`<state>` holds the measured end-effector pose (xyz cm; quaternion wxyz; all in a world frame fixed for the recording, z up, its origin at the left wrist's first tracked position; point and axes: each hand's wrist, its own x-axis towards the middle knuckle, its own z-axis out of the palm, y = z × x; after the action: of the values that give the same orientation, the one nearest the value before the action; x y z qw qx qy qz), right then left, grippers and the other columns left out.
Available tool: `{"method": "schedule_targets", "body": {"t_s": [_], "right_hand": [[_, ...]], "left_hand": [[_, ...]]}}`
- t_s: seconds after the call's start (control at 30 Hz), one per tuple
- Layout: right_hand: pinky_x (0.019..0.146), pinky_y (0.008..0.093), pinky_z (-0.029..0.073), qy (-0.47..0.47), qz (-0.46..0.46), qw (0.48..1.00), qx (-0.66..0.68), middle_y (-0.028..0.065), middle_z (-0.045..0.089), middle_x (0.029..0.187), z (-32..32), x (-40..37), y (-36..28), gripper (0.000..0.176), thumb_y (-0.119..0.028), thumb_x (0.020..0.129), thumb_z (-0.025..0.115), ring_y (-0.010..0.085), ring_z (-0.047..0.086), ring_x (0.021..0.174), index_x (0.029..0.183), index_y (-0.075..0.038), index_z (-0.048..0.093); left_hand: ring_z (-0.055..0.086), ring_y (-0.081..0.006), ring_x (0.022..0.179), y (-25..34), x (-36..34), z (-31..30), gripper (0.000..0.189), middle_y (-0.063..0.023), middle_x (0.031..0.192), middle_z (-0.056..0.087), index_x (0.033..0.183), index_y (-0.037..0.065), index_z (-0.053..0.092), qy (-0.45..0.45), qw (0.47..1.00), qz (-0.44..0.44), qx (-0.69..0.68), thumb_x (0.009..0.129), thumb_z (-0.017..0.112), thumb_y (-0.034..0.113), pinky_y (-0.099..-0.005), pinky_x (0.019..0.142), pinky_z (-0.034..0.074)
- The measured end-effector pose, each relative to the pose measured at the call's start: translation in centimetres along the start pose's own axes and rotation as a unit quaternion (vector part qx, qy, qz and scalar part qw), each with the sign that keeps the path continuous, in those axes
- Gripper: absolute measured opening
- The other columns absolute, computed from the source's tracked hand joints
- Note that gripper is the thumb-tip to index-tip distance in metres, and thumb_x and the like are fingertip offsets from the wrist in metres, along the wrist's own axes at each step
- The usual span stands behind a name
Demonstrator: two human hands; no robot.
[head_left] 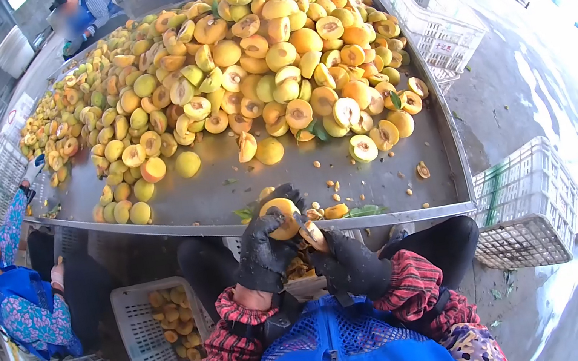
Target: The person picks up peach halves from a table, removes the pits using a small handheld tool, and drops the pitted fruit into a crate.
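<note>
My left hand [264,250], in a dark glove, grips a yellow peach [281,218] above the near edge of the metal table. A cut opening shows on the peach's upper face. In my right hand [353,265], also gloved, is a short wooden-handled tool [314,236]. Its metal tip meets the right side of the peach; the exact shape of the tip is hidden. Just beyond my hands lie peach pieces [336,211], loose pits and a green leaf [367,210]. A large heap of peaches [231,60], many halved with pits showing, covers the far part of the table.
The metal table [180,215] has a raised rim. A white crate [159,340] with peach halves stands low at left; another crate [523,210] stands at right. One co-worker [26,301] sits at left, others across the table. More crates [430,19] stand at the far right.
</note>
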<state>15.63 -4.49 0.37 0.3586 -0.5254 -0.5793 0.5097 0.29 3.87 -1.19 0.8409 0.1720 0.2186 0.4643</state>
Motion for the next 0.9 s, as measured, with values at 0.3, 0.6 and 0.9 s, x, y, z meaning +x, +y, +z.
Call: {"method": "schedule_targets", "body": {"t_s": [0.3,0.6,0.9], "right_hand": [[0.053,0.0338,0.045,0.019,0.001,0.997,-0.072,0.0076,0.057,0.071,-0.2,-0.9,-1.6,0.023,-0.015,0.089,0.054,0.0158,0.058,0.060,0.105,0.001,0.052],[0.067,0.0476,0.045,0.044,-0.043,0.991,-0.123,0.0281,0.058,0.084,1.5,-0.6,0.2,0.036,-0.015,0.085,0.054,0.0438,0.058,0.081,0.115,0.002,0.041],[0.069,0.0465,0.045,0.007,0.055,0.987,-0.149,0.0253,0.056,0.091,1.8,0.1,-0.7,0.040,-0.011,0.086,0.051,0.0419,0.058,0.083,0.124,-0.004,0.039]], "left_hand": [[0.049,-0.0336,0.114,-1.0,0.1,0.5,0.054,-0.0208,0.122,0.051,0.126,-0.006,0.043,-0.038,0.991,0.002,-0.125,0.090,0.046,0.034,-0.0484,0.099,0.039],[0.052,-0.0342,0.111,-1.9,-0.1,0.2,0.052,-0.0216,0.121,0.052,0.124,-0.006,0.045,-0.011,0.994,0.042,-0.098,0.093,0.039,0.037,-0.0485,0.097,0.041],[0.057,-0.0295,0.101,-2.6,-1.0,2.1,0.049,-0.0168,0.117,0.055,0.121,-0.005,0.046,0.066,0.991,0.097,-0.069,0.093,0.042,0.035,-0.0439,0.092,0.046]]}}
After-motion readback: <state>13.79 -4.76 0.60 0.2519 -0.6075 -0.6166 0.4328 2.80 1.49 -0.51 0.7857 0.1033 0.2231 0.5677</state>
